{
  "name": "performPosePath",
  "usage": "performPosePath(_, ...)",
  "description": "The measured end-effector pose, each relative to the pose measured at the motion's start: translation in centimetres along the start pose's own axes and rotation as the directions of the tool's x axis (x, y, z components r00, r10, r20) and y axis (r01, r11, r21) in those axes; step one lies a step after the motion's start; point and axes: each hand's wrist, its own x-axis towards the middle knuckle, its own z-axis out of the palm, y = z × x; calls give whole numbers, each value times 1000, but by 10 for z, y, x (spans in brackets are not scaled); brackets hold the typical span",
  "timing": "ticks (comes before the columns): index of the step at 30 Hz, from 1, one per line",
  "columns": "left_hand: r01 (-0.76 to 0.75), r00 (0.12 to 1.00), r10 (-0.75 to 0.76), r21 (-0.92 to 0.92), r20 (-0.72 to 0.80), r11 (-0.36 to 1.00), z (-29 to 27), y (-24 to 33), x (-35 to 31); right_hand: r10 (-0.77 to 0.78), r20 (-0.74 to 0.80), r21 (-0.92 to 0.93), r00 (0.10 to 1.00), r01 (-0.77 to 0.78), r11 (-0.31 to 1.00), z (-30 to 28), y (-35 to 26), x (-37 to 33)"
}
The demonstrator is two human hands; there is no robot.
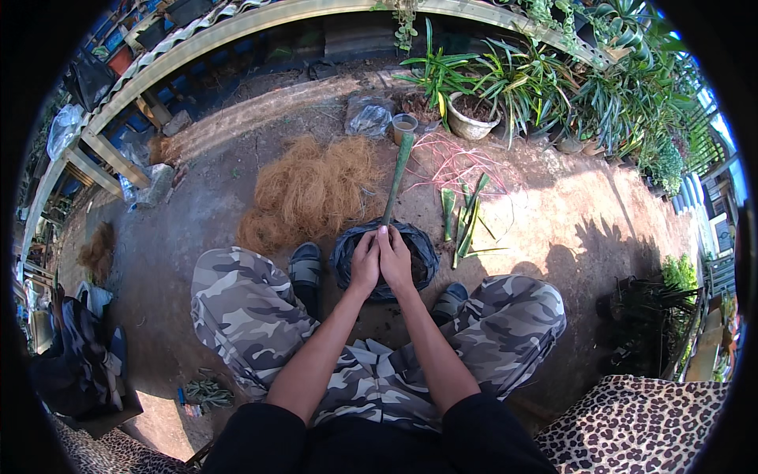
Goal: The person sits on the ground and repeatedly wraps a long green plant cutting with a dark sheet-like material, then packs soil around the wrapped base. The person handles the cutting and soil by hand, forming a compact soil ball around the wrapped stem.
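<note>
Over a black plastic bag (426, 265), a long green stalk (399, 175) extends ahead of the fingers, its axis tipped slightly right; left hand (365, 262) and right hand (396, 259), equally near, clasp its lower end.

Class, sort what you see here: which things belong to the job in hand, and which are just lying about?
Belong to the job:
green stalk, between the left hand and right hand
black plastic bag, below the hands
probably, being close: brown fibre heap, cut green pieces

Apparently just lying about:
leopard-print cloth
white pot
</note>
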Motion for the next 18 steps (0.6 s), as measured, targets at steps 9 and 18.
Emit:
performPosePath(9,-106,994,106,31,-13,994,-6,-2,7,116,289,597,950,-274,754,-16,5,7)
performPosePath(18,-182,983,167,343,73,922,3,2,-5,81,51,430,995,-95,898,-7,7,4)
